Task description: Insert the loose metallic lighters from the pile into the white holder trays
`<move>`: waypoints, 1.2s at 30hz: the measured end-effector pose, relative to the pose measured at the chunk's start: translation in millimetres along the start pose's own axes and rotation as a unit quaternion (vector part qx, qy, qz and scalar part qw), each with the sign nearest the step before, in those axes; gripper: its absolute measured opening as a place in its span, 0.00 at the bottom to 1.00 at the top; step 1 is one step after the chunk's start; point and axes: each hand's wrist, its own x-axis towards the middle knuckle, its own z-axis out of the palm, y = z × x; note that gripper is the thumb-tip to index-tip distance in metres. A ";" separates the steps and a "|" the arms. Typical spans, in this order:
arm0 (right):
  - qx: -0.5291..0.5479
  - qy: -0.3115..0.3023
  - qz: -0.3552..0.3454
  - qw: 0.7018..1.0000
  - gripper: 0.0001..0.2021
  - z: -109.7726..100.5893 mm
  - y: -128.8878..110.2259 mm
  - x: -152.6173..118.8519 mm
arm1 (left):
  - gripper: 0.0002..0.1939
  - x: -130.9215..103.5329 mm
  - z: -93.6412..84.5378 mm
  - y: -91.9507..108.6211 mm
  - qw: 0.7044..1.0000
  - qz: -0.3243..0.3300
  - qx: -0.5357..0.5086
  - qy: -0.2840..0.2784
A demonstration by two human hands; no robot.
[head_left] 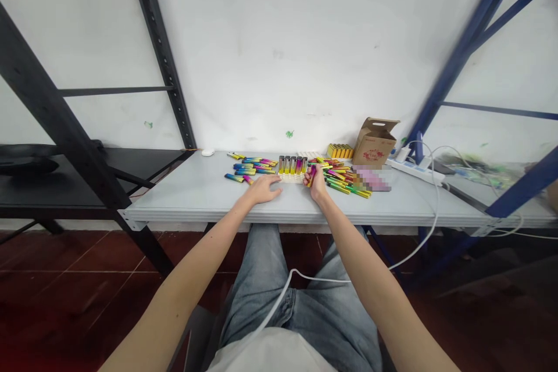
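My right hand [318, 182] is closed around a purple and yellow lighter [312, 174], at the right end of a pale tray [285, 178]. Several shiny lighters [293, 165] with dark tops stand upright in a row in that tray. My left hand [263, 189] rests at the tray's left end with its fingers apart, holding nothing that I can see. Beyond it lies a loose group of blue, yellow and purple lighters [253, 166]. Red, green and gold lighters [342, 177] are heaped to the right of my right hand.
An open cardboard box [374, 143] stands at the back right, beside a block of yellow upright lighters [340, 151]. A pink item [372, 179] lies before it, partly blurred. Farther right are a power strip [416, 170] and a white cable [437, 203] that hangs over the table edge.
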 end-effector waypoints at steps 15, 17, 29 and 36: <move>-0.052 0.014 0.017 0.998 0.17 0.9 -2.5 -5.0 | 0.25 0.1 -0.9 2.8 1.000 -0.008 -0.010 0.005; -0.051 0.016 0.014 0.998 0.17 0.9 -2.0 -5.3 | 0.25 0.3 -0.7 2.6 1.000 -0.006 -0.009 0.006; -0.058 0.021 -0.002 0.998 0.16 1.0 -2.0 -7.1 | 0.24 0.7 0.4 1.2 1.000 -0.001 -0.014 0.013; -0.059 0.024 0.001 0.998 0.16 0.4 -0.8 -5.8 | 0.25 0.9 1.5 0.4 1.000 -0.001 -0.010 0.014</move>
